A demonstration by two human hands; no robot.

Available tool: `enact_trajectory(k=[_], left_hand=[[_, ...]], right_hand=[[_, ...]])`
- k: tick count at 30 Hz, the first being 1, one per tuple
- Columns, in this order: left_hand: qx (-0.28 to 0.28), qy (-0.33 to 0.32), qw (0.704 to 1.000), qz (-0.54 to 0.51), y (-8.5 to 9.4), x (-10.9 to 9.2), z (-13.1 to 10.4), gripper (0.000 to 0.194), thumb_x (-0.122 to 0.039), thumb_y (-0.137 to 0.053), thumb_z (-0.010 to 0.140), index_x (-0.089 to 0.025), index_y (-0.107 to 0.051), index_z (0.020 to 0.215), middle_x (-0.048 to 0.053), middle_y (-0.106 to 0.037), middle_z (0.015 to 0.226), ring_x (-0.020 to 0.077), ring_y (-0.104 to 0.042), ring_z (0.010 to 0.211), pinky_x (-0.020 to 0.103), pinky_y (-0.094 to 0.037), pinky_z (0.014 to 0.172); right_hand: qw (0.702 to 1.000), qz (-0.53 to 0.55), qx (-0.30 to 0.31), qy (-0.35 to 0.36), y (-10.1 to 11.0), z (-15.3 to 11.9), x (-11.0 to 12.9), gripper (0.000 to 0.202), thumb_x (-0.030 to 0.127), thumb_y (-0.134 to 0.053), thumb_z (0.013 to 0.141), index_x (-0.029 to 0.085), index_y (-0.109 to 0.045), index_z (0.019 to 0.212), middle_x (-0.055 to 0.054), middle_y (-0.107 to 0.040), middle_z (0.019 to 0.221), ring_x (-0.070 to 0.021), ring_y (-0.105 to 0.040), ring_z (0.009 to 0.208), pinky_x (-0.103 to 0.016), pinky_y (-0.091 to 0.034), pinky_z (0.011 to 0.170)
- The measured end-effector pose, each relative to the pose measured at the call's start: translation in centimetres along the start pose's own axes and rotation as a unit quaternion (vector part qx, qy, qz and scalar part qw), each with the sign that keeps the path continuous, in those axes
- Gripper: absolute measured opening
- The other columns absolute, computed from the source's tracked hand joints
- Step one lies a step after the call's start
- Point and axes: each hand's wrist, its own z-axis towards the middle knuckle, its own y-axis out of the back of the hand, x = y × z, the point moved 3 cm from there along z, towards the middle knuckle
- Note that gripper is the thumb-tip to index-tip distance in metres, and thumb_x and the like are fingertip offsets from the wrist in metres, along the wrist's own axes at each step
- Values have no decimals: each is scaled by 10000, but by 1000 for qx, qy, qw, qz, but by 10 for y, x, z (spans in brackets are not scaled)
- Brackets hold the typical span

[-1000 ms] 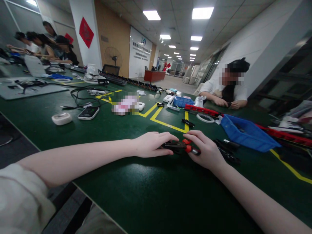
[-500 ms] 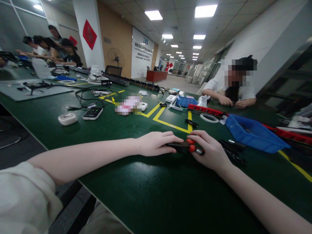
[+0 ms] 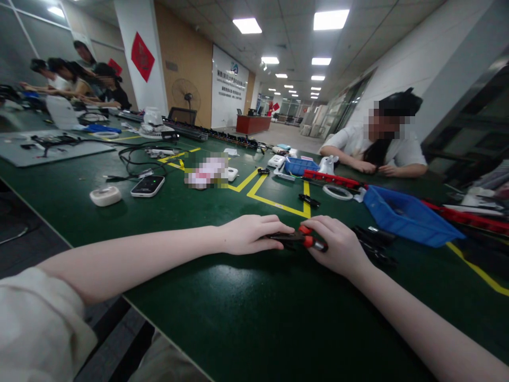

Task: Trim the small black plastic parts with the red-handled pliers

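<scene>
My right hand (image 3: 341, 247) is closed around the red-and-black handles of a pair of pliers (image 3: 308, 241), whose jaws point left. Opposite it, my left hand (image 3: 253, 234) pinches a dark piece at the jaw end between thumb and fingers. That piece is small and partly covered by the fingers, so its kind is unclear. Both hands are low over the green table. Just right of my right hand lie several black parts (image 3: 376, 246), and another small black part (image 3: 309, 200) rests beyond the hands on yellow tape.
A blue bin (image 3: 409, 216) stands to the right, with a red strip (image 3: 336, 179) behind it. On the left are a white case (image 3: 105, 196), a small device with a screen (image 3: 148, 186) and black cables (image 3: 135, 154). A co-worker (image 3: 382, 143) sits across the table.
The pliers' handles look slightly closer together and the pliers have turned a little in my hands. The whole view has shifted slightly.
</scene>
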Motion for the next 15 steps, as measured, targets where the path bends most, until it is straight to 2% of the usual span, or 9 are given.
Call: enact_trajectory(k=[4,8,15], left_hand=[[-3,5,1000,7,-1,0,0,373,-323,-513,1030,-185,-512,1377,101,-607,1175,229,-630,1039,315,-491,903],[-5,8,1000,16,-2,1,0,379,-327,-524,1026,-192,-508,1380,101,-605,1182,228,-633,1036,315,-492,897],[-9,6,999,45,-4,2,0,358,-363,-526,1027,-186,-533,1338,94,-637,1153,225,-650,987,315,-490,853]], right_hand=[[1000,7,8,5,1,2,3,236,279,-603,851,198,-627,1072,-112,-709,1013,-280,-669,916,-421,-509,804],[999,26,32,4,2,3,4,346,355,-628,852,196,-625,1159,-127,-705,1071,-301,-657,972,-464,-494,873],[991,79,101,25,-1,6,4,360,338,-567,884,191,-604,1210,-130,-699,1103,-297,-648,1018,-513,-458,955]])
